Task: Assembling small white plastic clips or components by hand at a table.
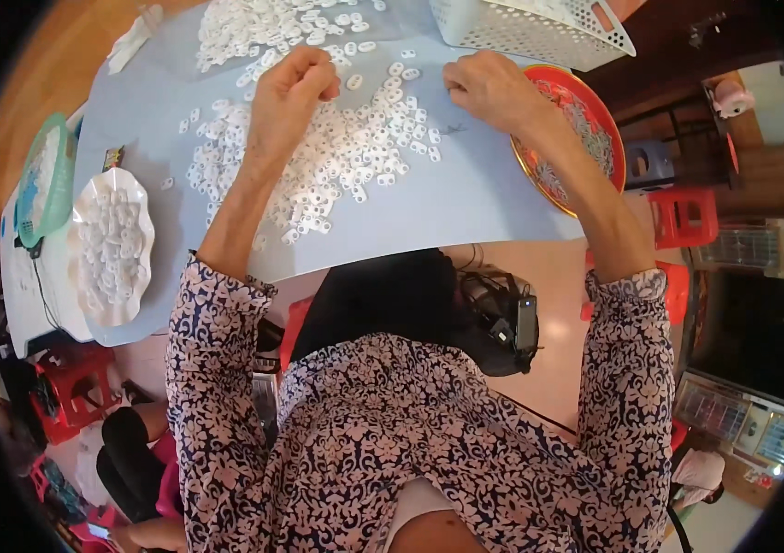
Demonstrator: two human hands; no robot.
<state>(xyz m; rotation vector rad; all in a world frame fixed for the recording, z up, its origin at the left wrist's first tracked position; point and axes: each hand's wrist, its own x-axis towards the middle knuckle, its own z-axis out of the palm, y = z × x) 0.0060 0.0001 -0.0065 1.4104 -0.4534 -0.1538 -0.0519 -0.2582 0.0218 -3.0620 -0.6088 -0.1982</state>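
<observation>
My left hand (pixel 292 90) is curled closed over the loose pile of small white plastic pieces with two holes (pixel 355 152) on the pale blue table. Its fingertips are tucked in, so whatever they hold is hidden. To the right of the pile, my right hand (pixel 491 90) is also curled closed, low over the tabletop. Its fingers face the pile, and I cannot make out anything in them. A few tiny dark metal bits (pixel 454 129) lie just below it. Under my right forearm sits a round red tray (pixel 615 138) with a gold rim, full of small silvery metal pieces (pixel 592 124).
A white perforated basket (pixel 539 32) stands at the far right edge. More white pieces (pixel 253 32) are heaped at the back. On the left are a scalloped white dish (pixel 146 230) of white pieces, a small packet (pixel 113 158) and a green basket (pixel 61 161). Red stools (pixel 682 217) stand around.
</observation>
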